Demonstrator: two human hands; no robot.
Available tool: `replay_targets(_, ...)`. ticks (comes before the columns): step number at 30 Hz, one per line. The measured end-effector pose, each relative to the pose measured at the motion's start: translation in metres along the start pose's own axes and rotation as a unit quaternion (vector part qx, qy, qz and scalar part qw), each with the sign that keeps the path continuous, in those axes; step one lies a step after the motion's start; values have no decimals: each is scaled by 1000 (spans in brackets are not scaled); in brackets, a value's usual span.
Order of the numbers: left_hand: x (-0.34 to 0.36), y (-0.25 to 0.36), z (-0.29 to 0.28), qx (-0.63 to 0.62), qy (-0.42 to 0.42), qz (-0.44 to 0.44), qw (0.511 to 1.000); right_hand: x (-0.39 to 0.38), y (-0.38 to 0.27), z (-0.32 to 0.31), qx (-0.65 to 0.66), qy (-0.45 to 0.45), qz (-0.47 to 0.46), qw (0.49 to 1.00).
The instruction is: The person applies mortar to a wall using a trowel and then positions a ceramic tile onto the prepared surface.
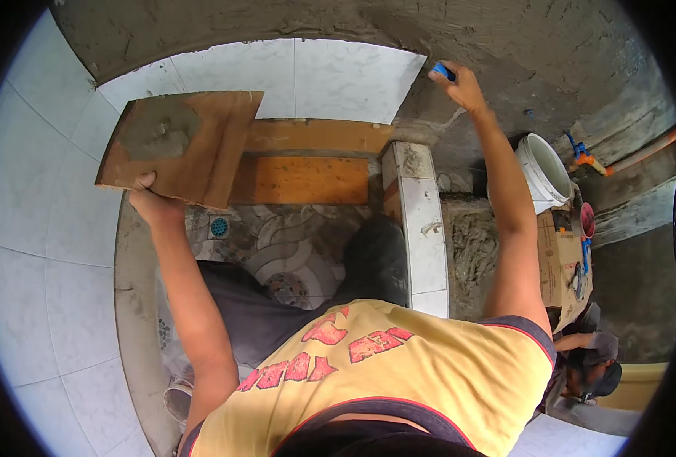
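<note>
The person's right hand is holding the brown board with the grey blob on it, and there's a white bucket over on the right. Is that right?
Not quite: it's the left hand that holds the brown board with the grey blob on it, as the head view shows. The white bucket is indeed over on the right.

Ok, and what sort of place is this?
Likely a bathroom or similar wet room, unfinished: white wall tiles border rough grey render, a round blue drain cover sits in the patterned floor, and the left hand holds a board bearing grey mortar-like paste.
</note>
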State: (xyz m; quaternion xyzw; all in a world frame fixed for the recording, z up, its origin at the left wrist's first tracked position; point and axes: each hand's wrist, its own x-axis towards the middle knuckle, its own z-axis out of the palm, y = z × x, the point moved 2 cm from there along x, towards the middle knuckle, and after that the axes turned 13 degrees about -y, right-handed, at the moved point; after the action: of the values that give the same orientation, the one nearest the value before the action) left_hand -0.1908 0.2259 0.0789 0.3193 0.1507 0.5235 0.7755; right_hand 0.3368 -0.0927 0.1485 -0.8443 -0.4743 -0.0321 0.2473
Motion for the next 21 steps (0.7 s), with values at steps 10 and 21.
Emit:
replay_targets(10, 3, 11, -12, -28, -17, 33, 999, 7, -3, -7, 133, -85, 39, 987)
replay_targets(21, 9, 7, -17, -45, -26, 12, 999, -18, 36, -2, 163, -122, 62, 977)
